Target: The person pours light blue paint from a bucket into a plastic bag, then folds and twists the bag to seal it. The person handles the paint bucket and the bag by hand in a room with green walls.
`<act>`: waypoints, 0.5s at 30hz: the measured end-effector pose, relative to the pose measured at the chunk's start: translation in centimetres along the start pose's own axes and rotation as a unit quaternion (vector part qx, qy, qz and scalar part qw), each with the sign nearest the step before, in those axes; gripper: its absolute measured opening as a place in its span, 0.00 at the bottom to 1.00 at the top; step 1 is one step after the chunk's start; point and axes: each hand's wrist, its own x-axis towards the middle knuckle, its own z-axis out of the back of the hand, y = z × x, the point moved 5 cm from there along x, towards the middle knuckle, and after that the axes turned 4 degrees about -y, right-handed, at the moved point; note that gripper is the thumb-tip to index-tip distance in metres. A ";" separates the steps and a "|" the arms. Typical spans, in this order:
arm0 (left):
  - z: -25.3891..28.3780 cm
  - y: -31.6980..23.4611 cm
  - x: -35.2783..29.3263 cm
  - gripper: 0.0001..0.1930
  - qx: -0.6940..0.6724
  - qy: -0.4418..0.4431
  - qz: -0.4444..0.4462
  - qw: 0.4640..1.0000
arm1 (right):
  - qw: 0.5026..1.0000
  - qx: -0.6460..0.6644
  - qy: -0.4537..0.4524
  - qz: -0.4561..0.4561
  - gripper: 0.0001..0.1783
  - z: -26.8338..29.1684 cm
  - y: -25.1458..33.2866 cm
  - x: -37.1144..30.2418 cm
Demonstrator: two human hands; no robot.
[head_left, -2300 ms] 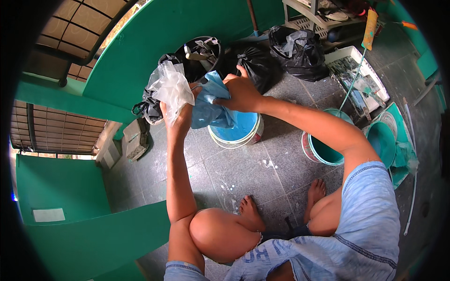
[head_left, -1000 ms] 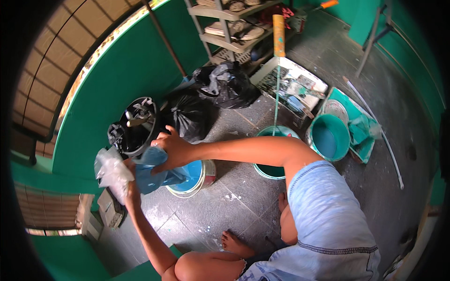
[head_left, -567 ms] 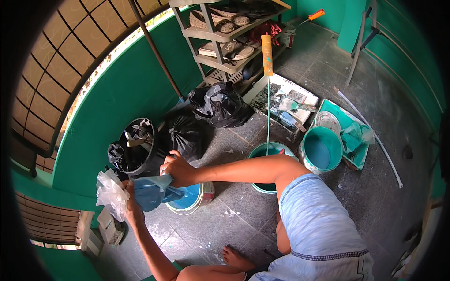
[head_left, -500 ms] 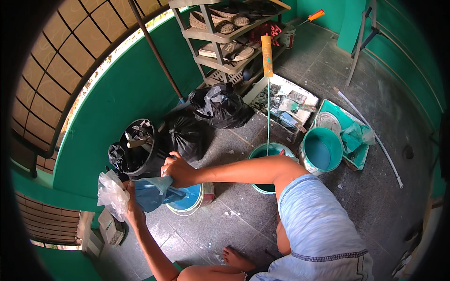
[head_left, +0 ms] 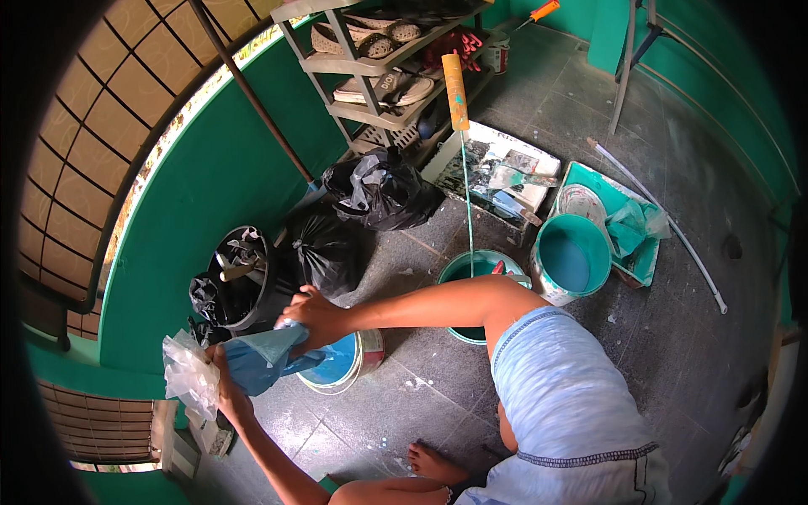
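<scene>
One blue plastic bag (head_left: 251, 362), held off the floor (head_left: 429, 362), right end near an open paint pail (head_left: 371, 351). Left hand (head_left: 231, 392): fingers clenched at its left end, beside crumpled translucent plastic (head_left: 188, 370). Right hand (head_left: 315, 318): fingers gripping its right end.

The plastic bag (head_left: 252, 360) is blue on its right part and whitish, half clear, on its left. The paint (head_left: 335, 362) in the bucket (head_left: 371, 348) is light blue. The floor (head_left: 429, 379) has dark grey tiles with white spots; near its edge at the green wall (head_left: 181, 210), the tied bag (head_left: 325, 252) is black.
</scene>
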 end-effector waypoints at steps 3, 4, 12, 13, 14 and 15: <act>-0.5 0.2 -0.4 0.10 0.069 0.028 -0.035 0.997 | 0.996 0.066 -0.061 0.026 0.25 0.9 2.5 2.2; -0.6 0.7 -0.4 0.10 0.080 0.037 -0.039 0.995 | 0.997 0.063 -0.039 0.018 0.25 0.9 3.3 2.6; -1.5 0.8 -0.8 0.11 0.018 0.018 -0.016 1.000 | 0.999 0.005 -0.018 0.044 0.15 -1.9 -0.6 0.3; -1.5 0.4 -0.8 0.11 0.001 0.012 -0.012 1.000 | 0.998 0.002 -0.022 0.051 0.14 -1.8 -0.7 0.3; -1.4 0.3 -0.8 0.11 -0.016 0.006 -0.007 1.000 | 0.998 -0.002 -0.026 0.058 0.14 -1.7 -0.8 0.3; -1.5 0.3 -0.8 0.11 -0.019 0.004 -0.004 1.000 | 0.997 -0.008 -0.031 0.066 0.14 -1.8 -1.1 0.2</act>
